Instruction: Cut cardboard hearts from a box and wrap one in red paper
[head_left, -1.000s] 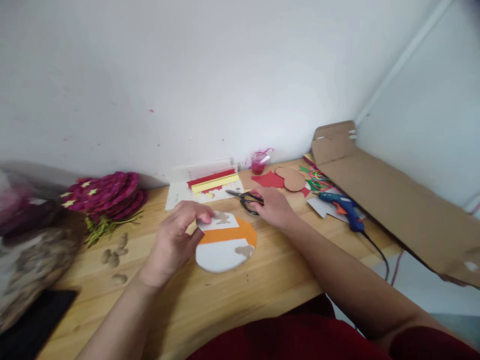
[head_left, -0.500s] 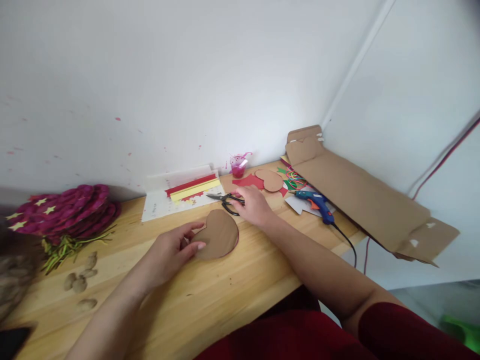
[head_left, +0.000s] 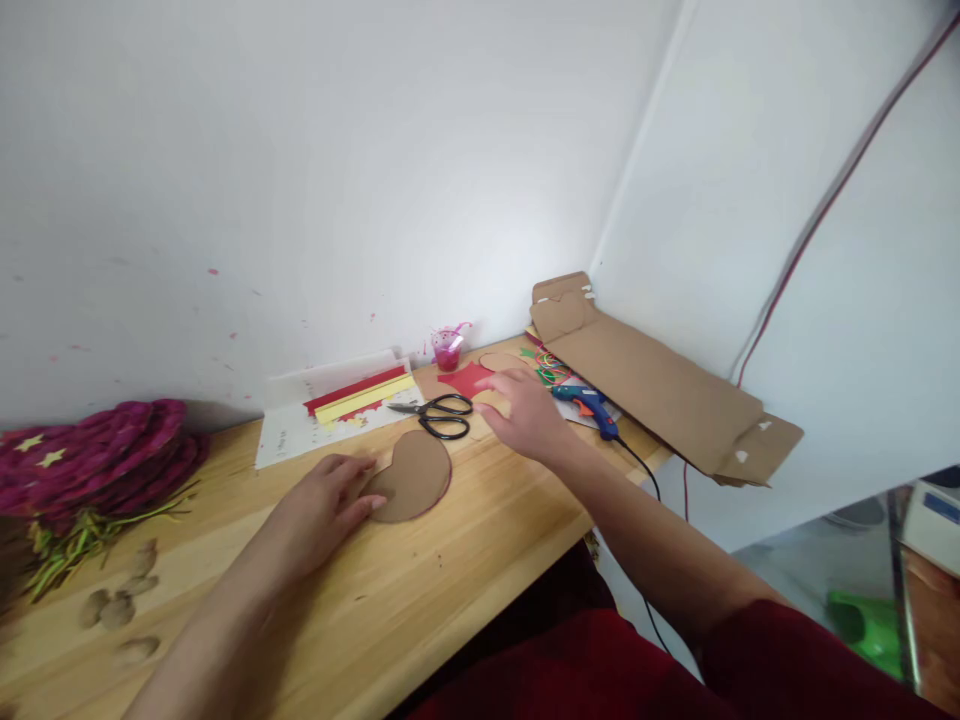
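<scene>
A brown cardboard heart (head_left: pixel 412 475) lies flat on the wooden table, a dark reddish line along its right edge. My left hand (head_left: pixel 337 500) grips its left side, thumb on top. Beyond the heart, black-handled scissors (head_left: pixel 442 415) rest on the table with their blades pointing left. My right hand (head_left: pixel 521 412) is just right of the scissors, thumb and fingers apart and nothing held. Its fingers hover over a red paper scrap (head_left: pixel 463 380) and a second cardboard heart (head_left: pixel 501 362), which the hand partly hides; I cannot tell whether they touch.
A blue glue gun (head_left: pixel 589 405) with a black cord lies right of my right hand, beside a long cardboard piece (head_left: pixel 652 385). A cup of pink liquid (head_left: pixel 448 352) stands by the wall. Paper strips (head_left: pixel 360 398), peanuts (head_left: pixel 116 608) and a purple woven piece (head_left: pixel 97 460) occupy the left.
My right hand has let go of the scissors and moved right, toward the second cardboard heart. My left hand still holds the first heart. The camera view has turned right.
</scene>
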